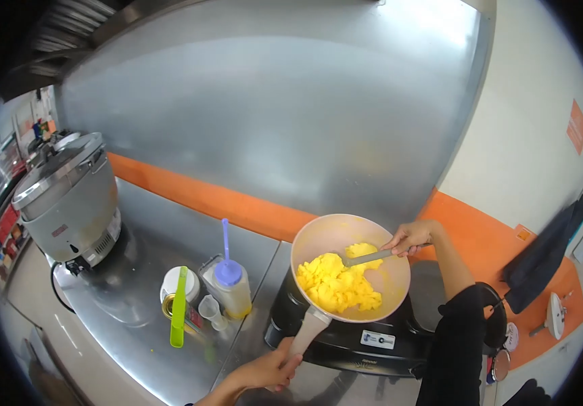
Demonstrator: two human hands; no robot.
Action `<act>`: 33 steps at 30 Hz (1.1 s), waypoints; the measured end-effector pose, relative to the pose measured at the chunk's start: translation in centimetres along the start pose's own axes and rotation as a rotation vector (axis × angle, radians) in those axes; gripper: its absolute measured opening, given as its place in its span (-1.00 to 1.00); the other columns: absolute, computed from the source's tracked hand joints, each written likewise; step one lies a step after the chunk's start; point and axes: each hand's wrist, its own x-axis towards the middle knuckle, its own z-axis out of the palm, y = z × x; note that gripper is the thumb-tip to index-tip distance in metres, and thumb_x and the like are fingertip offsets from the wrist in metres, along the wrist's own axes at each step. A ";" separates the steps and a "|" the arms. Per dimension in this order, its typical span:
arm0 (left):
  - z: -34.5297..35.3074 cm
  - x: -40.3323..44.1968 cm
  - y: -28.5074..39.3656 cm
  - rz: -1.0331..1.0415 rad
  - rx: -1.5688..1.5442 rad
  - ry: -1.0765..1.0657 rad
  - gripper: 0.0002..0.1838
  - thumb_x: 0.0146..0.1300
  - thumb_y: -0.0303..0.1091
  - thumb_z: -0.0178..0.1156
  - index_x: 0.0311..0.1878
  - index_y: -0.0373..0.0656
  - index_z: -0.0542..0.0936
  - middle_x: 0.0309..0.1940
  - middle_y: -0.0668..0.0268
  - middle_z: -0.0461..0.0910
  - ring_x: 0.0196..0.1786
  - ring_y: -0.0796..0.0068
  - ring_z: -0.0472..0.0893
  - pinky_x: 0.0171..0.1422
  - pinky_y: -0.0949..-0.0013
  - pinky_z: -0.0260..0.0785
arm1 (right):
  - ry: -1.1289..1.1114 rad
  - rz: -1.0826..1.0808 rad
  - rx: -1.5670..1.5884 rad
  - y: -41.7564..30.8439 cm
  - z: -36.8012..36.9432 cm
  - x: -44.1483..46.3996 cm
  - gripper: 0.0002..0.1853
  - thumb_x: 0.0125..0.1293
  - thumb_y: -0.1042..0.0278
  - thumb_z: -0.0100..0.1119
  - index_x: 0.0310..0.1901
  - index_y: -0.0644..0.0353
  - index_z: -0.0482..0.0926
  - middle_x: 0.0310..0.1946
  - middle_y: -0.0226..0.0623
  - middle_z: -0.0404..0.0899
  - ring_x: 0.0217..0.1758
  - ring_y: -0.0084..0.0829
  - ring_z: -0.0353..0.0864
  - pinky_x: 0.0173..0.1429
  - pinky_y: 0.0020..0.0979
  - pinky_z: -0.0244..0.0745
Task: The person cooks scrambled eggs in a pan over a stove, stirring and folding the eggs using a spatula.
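My left hand (pixel 268 369) is closed around the pale handle of a deep frying pan (pixel 315 237). The pan is tilted towards me over a black gas stove (pixel 345 352); whether its base touches the stove is hidden. Soft yellow scrambled eggs (pixel 335 284) lie in clumps across its inside. Gripped in my right hand (pixel 410 238) is a grey spatula (pixel 372 257), reaching in from the pan's right side. Its tip is among the eggs and partly hidden.
Left of the stove stand a squeeze bottle (pixel 234 291) with a purple cap, a white-lidded jar (pixel 170 281), a green spoon (pixel 178 314) and a small clear cup (pixel 210 309). Farther left is a large rice cooker (pixel 75 196). A metal panel (pixel 271 122) rises behind.
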 end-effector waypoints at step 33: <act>-0.3 0.2 -0.2 0.035 -0.117 -0.020 -0.65 0.48 -0.22 -0.08 0.20 -0.09 0.13 -0.47 0.35 0.31 -0.59 0.62 0.30 -0.55 0.50 0.24 | 1.212 0.082 -0.897 -2.9 21.1 -0.4 -0.69 0.24 0.30 0.01 0.02 -0.04 0.57 -0.32 -0.17 0.60 -0.35 -0.14 0.68 -0.28 -0.14 0.55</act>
